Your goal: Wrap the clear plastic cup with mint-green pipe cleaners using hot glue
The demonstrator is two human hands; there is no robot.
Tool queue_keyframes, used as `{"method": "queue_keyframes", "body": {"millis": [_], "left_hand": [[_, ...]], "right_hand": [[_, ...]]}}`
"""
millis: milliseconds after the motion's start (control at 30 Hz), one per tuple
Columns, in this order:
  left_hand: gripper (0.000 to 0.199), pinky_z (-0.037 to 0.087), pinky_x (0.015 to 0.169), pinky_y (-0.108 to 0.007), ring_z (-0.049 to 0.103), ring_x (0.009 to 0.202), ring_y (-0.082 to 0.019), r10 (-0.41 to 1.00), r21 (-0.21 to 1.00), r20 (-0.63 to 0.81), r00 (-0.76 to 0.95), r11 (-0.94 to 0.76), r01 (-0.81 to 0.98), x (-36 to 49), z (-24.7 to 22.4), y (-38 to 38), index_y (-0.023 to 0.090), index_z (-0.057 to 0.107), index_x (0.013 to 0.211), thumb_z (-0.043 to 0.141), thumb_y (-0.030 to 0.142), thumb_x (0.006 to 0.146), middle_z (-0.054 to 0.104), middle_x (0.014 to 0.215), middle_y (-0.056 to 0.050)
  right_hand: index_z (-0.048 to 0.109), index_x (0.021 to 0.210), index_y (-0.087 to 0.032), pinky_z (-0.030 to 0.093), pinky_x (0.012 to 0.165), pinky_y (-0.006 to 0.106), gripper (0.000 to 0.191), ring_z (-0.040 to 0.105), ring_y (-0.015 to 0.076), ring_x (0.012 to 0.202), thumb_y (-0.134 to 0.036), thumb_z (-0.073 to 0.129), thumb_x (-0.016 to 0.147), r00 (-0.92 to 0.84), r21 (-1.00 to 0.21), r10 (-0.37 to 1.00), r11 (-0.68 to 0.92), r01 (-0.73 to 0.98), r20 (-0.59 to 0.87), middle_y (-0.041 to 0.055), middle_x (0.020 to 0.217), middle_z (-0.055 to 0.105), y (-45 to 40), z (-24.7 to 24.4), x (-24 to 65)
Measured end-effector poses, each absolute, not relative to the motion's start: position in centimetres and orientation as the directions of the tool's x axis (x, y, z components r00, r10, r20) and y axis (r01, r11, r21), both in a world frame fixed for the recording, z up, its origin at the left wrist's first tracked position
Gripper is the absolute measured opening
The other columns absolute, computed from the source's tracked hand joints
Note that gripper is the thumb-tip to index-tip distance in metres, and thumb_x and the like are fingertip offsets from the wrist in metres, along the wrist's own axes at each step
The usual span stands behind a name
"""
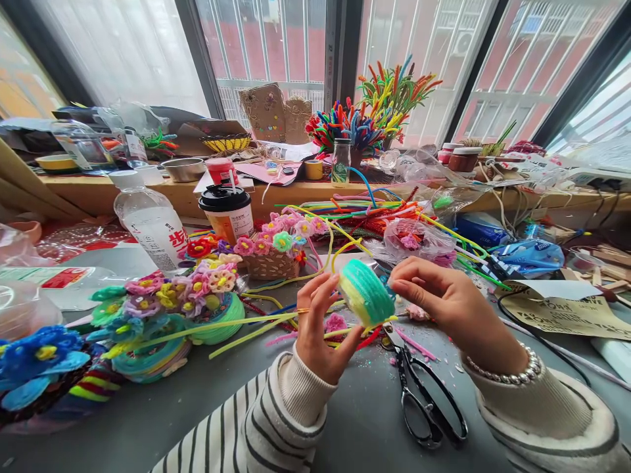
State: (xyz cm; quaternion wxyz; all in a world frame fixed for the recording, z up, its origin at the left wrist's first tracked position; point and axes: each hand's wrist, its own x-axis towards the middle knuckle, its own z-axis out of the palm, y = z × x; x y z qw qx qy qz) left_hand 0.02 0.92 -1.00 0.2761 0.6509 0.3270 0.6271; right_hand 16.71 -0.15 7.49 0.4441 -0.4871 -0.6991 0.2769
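Observation:
A small round pot wrapped in teal and yellow pipe cleaners (369,292) is held tilted above the table by my left hand (323,328), its thumb below and fingers at the left side. At the pot's right edge, my right hand (441,299) pinches thumb and forefinger together; whatever lies between the tips is too small to make out. Black-handled scissors (424,394) lie on the table beneath the hands. Yellow pipe cleaners (251,332) stretch leftward from behind my left hand. Pink pipe cleaner pieces (414,345) and bits of fluff are scattered by the scissors.
Pipe cleaner flower pots (148,328) crowd the left side. Behind them stand a water bottle (150,223), a lidded paper cup (227,217) and a flower basket (273,264). A pipe cleaner heap (340,220) lies farther back. Printed brown paper (566,315) is at right.

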Motion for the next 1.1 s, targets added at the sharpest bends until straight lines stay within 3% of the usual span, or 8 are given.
{"method": "queue_keyframes", "body": {"millis": [133,233,300,467,600,800,967,1100], "left_hand": [[0.067,0.047,0.084,-0.037,0.048,0.107,-0.023,0.835,0.818,0.55,-0.008,-0.537,0.205,0.0,-1.5,1.2,0.023,0.031,0.128,0.06,0.018,0.069,0.039,0.122,-0.012],[0.061,0.048,0.081,-0.036,0.05,0.106,-0.022,0.861,0.834,0.509,-0.015,-0.489,0.258,0.0,-1.8,1.4,0.019,0.034,0.125,0.056,0.017,0.069,0.044,0.117,-0.012],[0.052,0.049,0.08,-0.034,0.053,0.101,-0.021,0.872,0.848,0.49,-0.013,-0.473,0.238,0.0,-2.0,1.5,0.018,0.04,0.12,0.054,0.018,0.07,0.045,0.115,-0.012],[0.034,0.05,0.065,-0.029,0.06,0.066,-0.013,0.958,0.962,0.258,0.123,-0.266,0.056,-0.2,-2.3,1.6,0.017,0.051,0.106,0.054,0.021,0.072,0.06,0.079,-0.003],[0.034,0.049,0.058,-0.024,0.06,0.056,-0.012,0.974,0.991,0.086,0.208,-0.064,-0.114,-0.3,-1.7,1.5,0.016,0.054,0.094,0.067,0.024,0.064,0.062,0.059,0.002],[0.053,0.051,0.06,-0.026,0.067,0.063,-0.017,0.82,0.768,-0.334,0.465,0.523,-0.37,-0.2,0.1,2.5,0.014,0.057,0.087,0.069,0.055,0.056,0.069,0.071,-0.006],[0.073,0.048,0.078,-0.034,0.067,0.082,-0.026,0.666,0.616,-0.256,0.701,0.671,-0.413,-0.3,-0.5,2.8,0.012,0.057,0.104,0.062,0.066,0.055,0.068,0.097,-0.013],[0.064,0.046,0.085,-0.035,0.062,0.096,-0.025,0.758,0.66,-0.162,0.632,0.559,-0.502,-0.6,-0.7,2.2,0.014,0.051,0.112,0.066,0.053,0.063,0.063,0.11,-0.013]], "right_hand": [[0.061,0.074,-0.019,0.043,0.07,0.03,0.014,0.054,0.0167,0.075,-0.031,0.055,0.08,-0.086,-0.552,0.829,0.441,0.708,0.552,0.0037,0.078,0.061,1.6,6.5,19.5],[0.065,0.073,-0.019,0.039,0.076,0.037,0.016,0.053,0.0209,0.079,-0.03,0.055,0.079,-0.155,-0.28,0.736,0.431,0.858,0.659,0.0059,0.08,0.062,2.8,6.0,21.8],[0.066,0.073,-0.019,0.039,0.076,0.038,0.018,0.052,0.0216,0.08,-0.031,0.054,0.08,-0.187,-0.204,0.727,0.413,0.888,0.661,0.0065,0.081,0.062,3.1,5.9,22.7],[0.065,0.075,-0.018,0.041,0.076,0.037,0.018,0.053,0.0208,0.079,-0.031,0.054,0.08,-0.156,-0.248,0.759,0.388,0.888,0.632,0.0064,0.081,0.059,3.0,6.1,23.6],[0.065,0.076,-0.019,0.042,0.072,0.034,0.015,0.053,0.0182,0.075,-0.032,0.057,0.078,-0.122,-0.339,0.775,0.405,0.849,0.62,0.0049,0.079,0.055,2.7,6.4,23.3],[0.063,0.077,-0.021,0.043,0.064,0.025,0.008,0.053,0.0123,0.071,-0.02,0.056,0.08,-0.309,-0.407,0.7,0.655,0.637,0.643,0.0019,0.076,0.054,1.5,6.8,20.1],[0.063,0.078,-0.02,0.043,0.063,0.022,0.006,0.053,0.0098,0.069,-0.019,0.057,0.079,-0.402,-0.411,0.648,0.74,0.533,0.647,0.0013,0.076,0.051,0.8,6.6,18.1],[0.064,0.078,-0.02,0.044,0.066,0.025,0.009,0.053,0.0118,0.073,-0.023,0.055,0.081,-0.441,-0.447,0.684,0.721,0.529,0.582,0.0033,0.08,0.053,0.9,6.4,18.1]]}}
